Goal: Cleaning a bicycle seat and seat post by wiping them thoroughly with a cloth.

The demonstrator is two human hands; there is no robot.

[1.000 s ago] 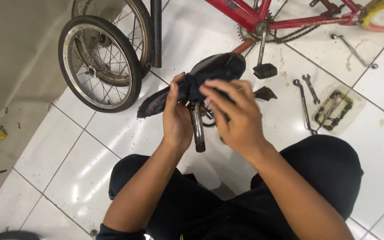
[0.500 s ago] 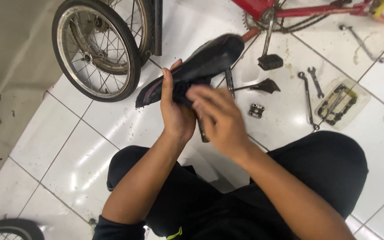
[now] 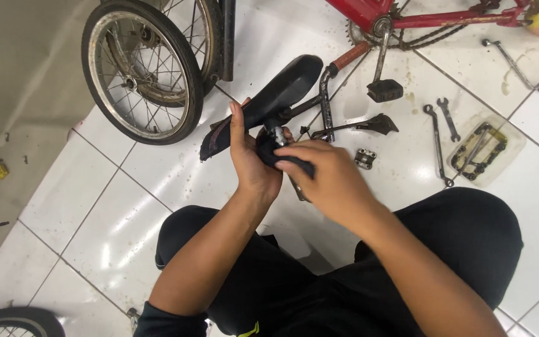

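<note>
A black bicycle saddle (image 3: 282, 87) with a metal post under it is held above the white tiled floor. My left hand (image 3: 249, 162) grips the saddle's underside from the left, fingers pointing up along its side. My right hand (image 3: 329, 178) is closed over the seat post and clamp just below the saddle; the post's lower end (image 3: 299, 189) peeks out under my fingers. My legs in black trousers are crossed below.
A small spoked wheel (image 3: 141, 72) stands at upper left. A red bicycle frame (image 3: 419, 15) with chain and pedal (image 3: 385, 90) lies at the top. Wrenches (image 3: 437, 134), a small metal clamp (image 3: 365, 158), a black bracket (image 3: 378, 125) and a clear tray of parts (image 3: 486, 150) lie right.
The saddle has tilted and swung up to the right. My right hand slid down from the saddle's rear to the post and clamp. The view shifted slightly.
</note>
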